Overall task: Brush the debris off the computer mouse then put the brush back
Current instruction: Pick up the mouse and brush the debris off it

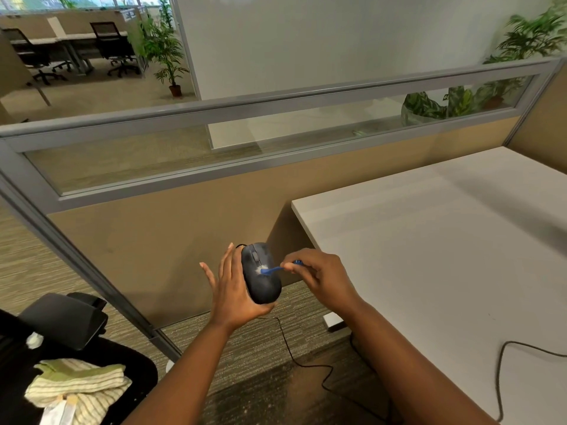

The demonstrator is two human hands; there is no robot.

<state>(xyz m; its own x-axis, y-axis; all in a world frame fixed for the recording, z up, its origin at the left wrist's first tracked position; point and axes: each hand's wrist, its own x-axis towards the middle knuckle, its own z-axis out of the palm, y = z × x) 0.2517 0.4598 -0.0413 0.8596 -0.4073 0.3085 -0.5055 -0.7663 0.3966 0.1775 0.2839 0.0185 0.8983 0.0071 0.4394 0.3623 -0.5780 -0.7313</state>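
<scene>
A dark grey wired computer mouse [260, 283] is held up in the air over the carpet, left of the desk. My left hand [233, 289] cradles it from the left and below, fingers stretched upward. A whitish patch of debris sits on the mouse's top near the wheel. My right hand [319, 271] pinches a small blue brush [273, 269] by its handle, and the brush head touches that white patch. The mouse's black cable [294, 357] hangs down to the floor.
A white desk [429, 240] fills the right side, with a black cable looping on its near right part. A tan partition with a glass strip stands behind. At lower left, a black office chair [61, 326] carries a striped green-white cloth [79, 384].
</scene>
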